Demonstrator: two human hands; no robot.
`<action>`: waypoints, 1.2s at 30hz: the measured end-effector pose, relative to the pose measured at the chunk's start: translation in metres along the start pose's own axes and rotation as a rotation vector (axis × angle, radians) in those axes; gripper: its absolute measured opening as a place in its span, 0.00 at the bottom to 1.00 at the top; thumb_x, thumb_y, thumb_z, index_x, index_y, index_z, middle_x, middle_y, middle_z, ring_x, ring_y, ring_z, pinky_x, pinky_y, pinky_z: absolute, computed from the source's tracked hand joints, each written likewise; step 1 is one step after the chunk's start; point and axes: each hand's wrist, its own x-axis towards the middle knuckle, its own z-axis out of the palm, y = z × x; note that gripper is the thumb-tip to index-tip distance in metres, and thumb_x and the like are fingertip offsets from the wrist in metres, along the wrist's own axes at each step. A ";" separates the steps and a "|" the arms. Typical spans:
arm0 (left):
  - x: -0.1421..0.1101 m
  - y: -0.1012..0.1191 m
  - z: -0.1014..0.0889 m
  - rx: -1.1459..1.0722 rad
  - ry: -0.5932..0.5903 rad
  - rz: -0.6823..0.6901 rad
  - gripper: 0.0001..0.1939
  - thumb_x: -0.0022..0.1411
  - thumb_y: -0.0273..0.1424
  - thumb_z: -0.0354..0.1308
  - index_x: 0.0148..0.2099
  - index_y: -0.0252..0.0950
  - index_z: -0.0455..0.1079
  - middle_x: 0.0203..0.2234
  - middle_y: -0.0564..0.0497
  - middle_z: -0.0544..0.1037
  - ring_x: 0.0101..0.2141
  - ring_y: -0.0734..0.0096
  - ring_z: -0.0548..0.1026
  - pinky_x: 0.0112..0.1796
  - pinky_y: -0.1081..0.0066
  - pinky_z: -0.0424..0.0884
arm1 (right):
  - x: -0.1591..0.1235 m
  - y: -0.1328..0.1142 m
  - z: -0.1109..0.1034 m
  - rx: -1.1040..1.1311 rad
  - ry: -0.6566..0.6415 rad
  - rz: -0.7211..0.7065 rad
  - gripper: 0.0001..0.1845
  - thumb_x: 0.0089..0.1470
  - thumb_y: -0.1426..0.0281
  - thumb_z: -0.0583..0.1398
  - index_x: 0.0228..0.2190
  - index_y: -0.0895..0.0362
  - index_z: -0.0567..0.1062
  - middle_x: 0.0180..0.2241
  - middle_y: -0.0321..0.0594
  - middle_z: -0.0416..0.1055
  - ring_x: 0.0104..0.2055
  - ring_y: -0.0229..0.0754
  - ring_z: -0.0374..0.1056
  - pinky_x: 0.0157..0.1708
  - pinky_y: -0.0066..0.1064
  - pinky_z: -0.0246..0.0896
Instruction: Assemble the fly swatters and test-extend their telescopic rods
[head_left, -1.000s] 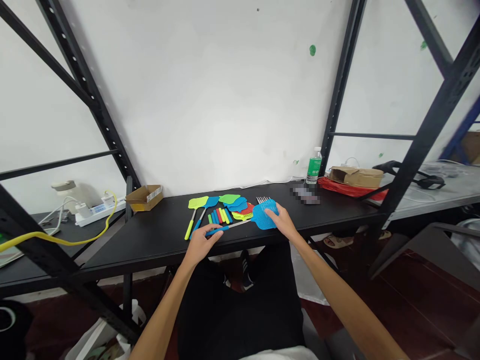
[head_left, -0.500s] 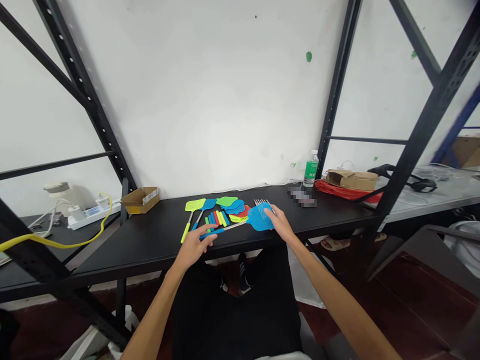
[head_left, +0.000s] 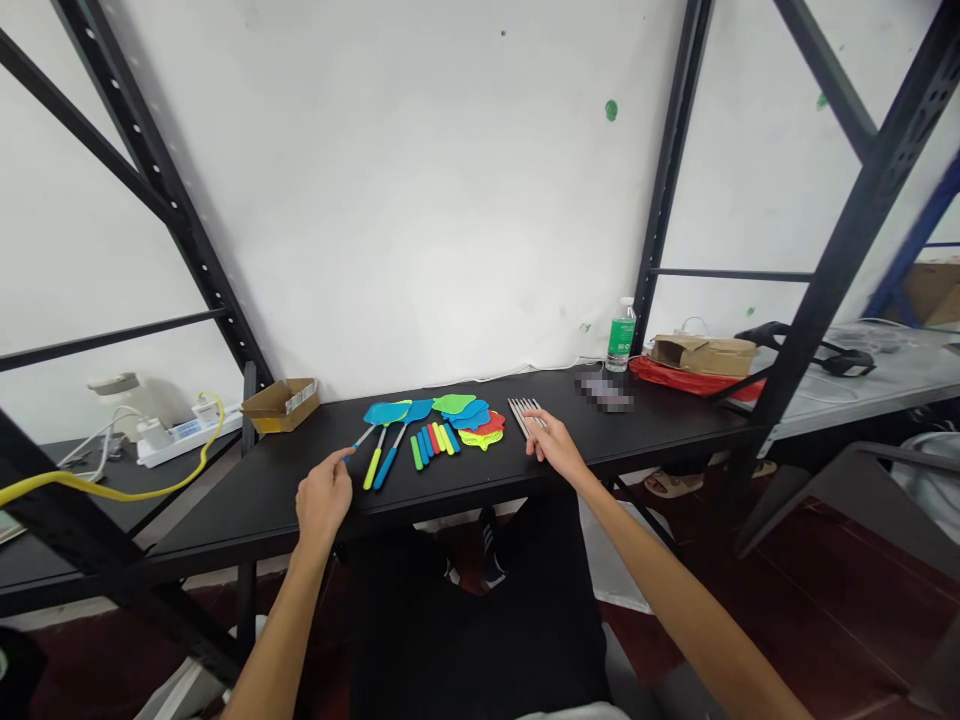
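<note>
One blue swatter in left hand, rods at right hand

Green-labelled bottle beside open cardboard box

A workshop or storeroom, it seems, with black perforated metal uprights framing a plain black bench against a scuffed white wall.

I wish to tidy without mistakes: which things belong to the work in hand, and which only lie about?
Apparently in the work:
blue swatter in the left hand
two assembled swatters
loose heads
coloured handles
metal rods by the right hand

Probably just lying about:
bottle
small open box
power strip
</note>
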 end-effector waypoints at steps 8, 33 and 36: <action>-0.008 0.008 0.015 0.282 -0.042 0.125 0.23 0.67 0.37 0.44 0.53 0.36 0.75 0.45 0.39 0.79 0.45 0.47 0.76 0.44 0.58 0.69 | -0.002 -0.002 0.000 -0.020 -0.011 -0.007 0.23 0.57 0.52 0.55 0.45 0.55 0.72 0.17 0.32 0.70 0.15 0.36 0.59 0.19 0.27 0.55; -0.014 0.012 0.018 0.431 0.049 0.237 0.26 0.69 0.42 0.42 0.55 0.35 0.75 0.45 0.40 0.73 0.42 0.52 0.74 0.41 0.59 0.68 | -0.015 -0.005 0.019 -0.695 0.126 -0.180 0.12 0.56 0.66 0.56 0.40 0.52 0.77 0.41 0.38 0.75 0.37 0.40 0.70 0.37 0.30 0.60; -0.017 0.019 0.016 0.389 0.175 0.297 0.23 0.69 0.39 0.44 0.53 0.35 0.76 0.46 0.40 0.74 0.44 0.52 0.73 0.43 0.58 0.67 | -0.019 -0.007 0.024 -0.843 0.139 -0.184 0.10 0.58 0.67 0.55 0.38 0.52 0.77 0.43 0.40 0.74 0.46 0.44 0.67 0.38 0.31 0.60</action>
